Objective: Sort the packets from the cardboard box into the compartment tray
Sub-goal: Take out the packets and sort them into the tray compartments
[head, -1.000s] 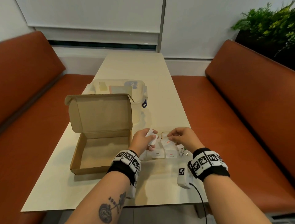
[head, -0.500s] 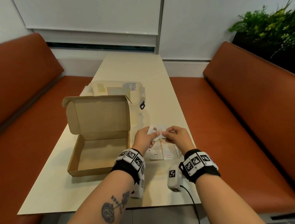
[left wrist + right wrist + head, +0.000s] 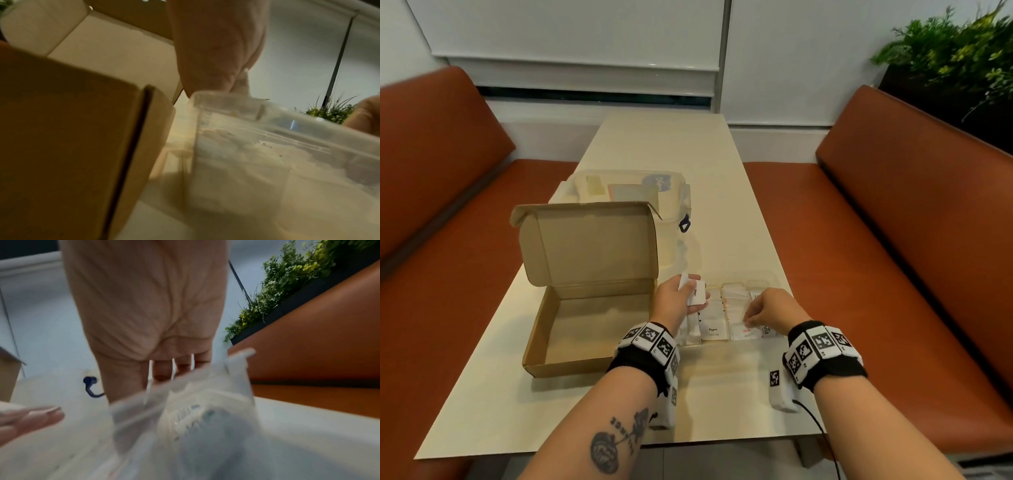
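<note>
The left hand (image 3: 676, 301) holds a few small white paper packets (image 3: 695, 292), its fingers curled around them, just above the left end of the clear plastic compartment tray (image 3: 765, 278). The right hand (image 3: 774, 310) reaches down into a right compartment of this tray with fingers bent; whether it pinches a packet there I cannot tell. White packets lie in the tray's compartments. The open brown cardboard box (image 3: 585, 284) stands just left of the tray on the cream rectangular table (image 3: 671, 144), and its inside looks empty.
</note>
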Available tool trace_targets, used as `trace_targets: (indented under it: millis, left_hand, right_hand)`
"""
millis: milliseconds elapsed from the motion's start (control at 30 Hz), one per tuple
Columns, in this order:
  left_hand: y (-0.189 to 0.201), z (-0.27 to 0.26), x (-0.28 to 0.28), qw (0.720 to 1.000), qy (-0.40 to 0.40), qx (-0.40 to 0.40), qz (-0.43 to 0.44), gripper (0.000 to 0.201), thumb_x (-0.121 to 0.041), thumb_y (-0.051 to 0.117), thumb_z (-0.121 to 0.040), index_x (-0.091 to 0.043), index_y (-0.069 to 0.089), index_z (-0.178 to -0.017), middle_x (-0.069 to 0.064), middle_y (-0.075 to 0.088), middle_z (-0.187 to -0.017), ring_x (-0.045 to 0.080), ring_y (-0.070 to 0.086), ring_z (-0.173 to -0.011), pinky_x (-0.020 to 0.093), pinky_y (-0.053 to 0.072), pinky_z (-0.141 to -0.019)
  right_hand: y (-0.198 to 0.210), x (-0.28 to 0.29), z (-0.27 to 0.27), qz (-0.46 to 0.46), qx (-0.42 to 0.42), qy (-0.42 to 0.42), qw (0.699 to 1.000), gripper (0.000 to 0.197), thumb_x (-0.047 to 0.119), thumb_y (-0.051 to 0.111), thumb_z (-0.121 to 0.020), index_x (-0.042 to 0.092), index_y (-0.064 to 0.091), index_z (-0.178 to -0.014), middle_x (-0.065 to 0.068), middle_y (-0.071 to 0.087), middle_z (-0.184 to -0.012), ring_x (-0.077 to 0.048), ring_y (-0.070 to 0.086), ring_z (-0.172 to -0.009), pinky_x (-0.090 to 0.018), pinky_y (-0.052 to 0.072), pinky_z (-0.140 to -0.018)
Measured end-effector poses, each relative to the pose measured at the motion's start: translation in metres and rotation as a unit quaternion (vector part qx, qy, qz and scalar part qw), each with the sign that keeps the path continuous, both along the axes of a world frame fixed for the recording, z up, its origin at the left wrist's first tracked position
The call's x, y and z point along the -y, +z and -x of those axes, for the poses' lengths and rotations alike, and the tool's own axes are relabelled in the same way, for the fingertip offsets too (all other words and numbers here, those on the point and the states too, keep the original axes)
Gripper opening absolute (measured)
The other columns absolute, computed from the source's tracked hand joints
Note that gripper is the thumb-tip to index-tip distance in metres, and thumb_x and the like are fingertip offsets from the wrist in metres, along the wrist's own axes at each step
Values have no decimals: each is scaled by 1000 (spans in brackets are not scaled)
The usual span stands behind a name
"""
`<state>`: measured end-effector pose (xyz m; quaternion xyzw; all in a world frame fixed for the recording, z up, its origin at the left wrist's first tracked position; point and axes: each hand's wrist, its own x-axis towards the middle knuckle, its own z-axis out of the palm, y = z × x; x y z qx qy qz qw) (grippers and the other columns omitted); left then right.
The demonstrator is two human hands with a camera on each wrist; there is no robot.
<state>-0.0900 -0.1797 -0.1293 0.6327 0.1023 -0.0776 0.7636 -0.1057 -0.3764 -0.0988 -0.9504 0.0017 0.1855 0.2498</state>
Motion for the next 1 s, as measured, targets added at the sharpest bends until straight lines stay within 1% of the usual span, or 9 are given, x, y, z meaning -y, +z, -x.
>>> trace_targets:
  millis: [100, 233, 433, 500, 567, 700, 800, 900, 1000]
  left_hand:
    - [-1, 0, 0, 1000, 4, 3, -5, 17, -5, 45, -98, -5, 62, -99, 16, 65, -91, 25, 69, -80, 31, 60, -69]
    - [0, 1, -1, 1000, 4, 3, -1, 18, -5, 45, -98, -7, 63, -96, 14, 65, -89, 23, 69, -80, 31, 60, -69]
    - [4, 4, -1, 999, -26, 9, -17, 19, -6, 45, -98, -9, 63, -94, 16, 66, -97, 21, 69, -83, 36, 60, -71]
    - [6, 5, -1, 999, -31, 8, -24, 21, -7, 46, -98, -13, 65, -93, 16, 67, -100, 21, 68, -88, 41, 58, -77]
    - [8, 6, 0, 999, -34, 10, -34, 22, -8, 46, -98, -17, 66, -92, 14, 67, -102, 23, 65, -94, 42, 57, -80]
    - [14, 8, 4, 998, -45, 26, -26, 22, -11, 48, -98, -21, 67, -93, 2, 69, -91, 16, 66, -82, 25, 55, -58]
    - [17, 10, 6, 998, -50, 31, -11, 21, -12, 49, -98, -21, 67, -95, 3, 71, -87, 10, 69, -69, 22, 53, -54]
    - [18, 10, 6, 999, -44, 26, 1, 19, -15, 47, -99, -18, 65, -104, 8, 69, -100, 17, 68, -85, 28, 56, -72]
    - [19, 9, 2, 999, -12, 5, 50, 26, -17, 42, -101, -8, 54, -123, 11, 58, -124, 24, 56, -117, 32, 45, -98]
  right_hand:
    - [-8, -2, 3, 11, 38, -10, 999, 3, 20, 75, -78, 21, 77, -80, 3, 73, -83, -9, 64, -78, -17, 46, -70]
    - [-12, -2, 6, 30, 70, -2, 997, 10, 19, 78, -73, 24, 70, -69, 7, 66, -69, -3, 54, -57, -11, 32, -48]
    - [-14, -8, 9, 56, 78, 3, 995, 30, 11, 80, -68, 19, 51, -61, 5, 58, -66, -13, 53, -65, -28, 50, -63]
    - [-13, -10, 8, 45, 91, 1, 995, 30, 13, 78, -69, 19, 49, -63, 6, 56, -67, -13, 51, -66, -26, 46, -60]
    - [-7, -15, 7, -1, 125, -23, 992, 27, 21, 75, -76, 20, 51, -66, 6, 56, -69, -13, 51, -66, -23, 42, -60]
    - [9, -40, 1, -167, 142, -90, 972, 29, 37, 68, -84, 9, 64, -79, -1, 69, -74, -12, 56, -67, -27, 44, -64]
    - [14, -56, -1, -252, 115, -112, 954, 18, 24, 75, -79, 10, 63, -79, 4, 65, -67, -3, 56, -58, -16, 41, -57]
    - [14, -57, -3, -271, 121, -128, 946, 15, 13, 76, -77, 15, 61, -75, 2, 63, -67, 2, 53, -53, -11, 39, -54]
    - [16, -50, -7, -169, 123, -83, 974, 16, 14, 74, -79, 18, 63, -68, 7, 59, -64, -2, 50, -58, -10, 35, -56]
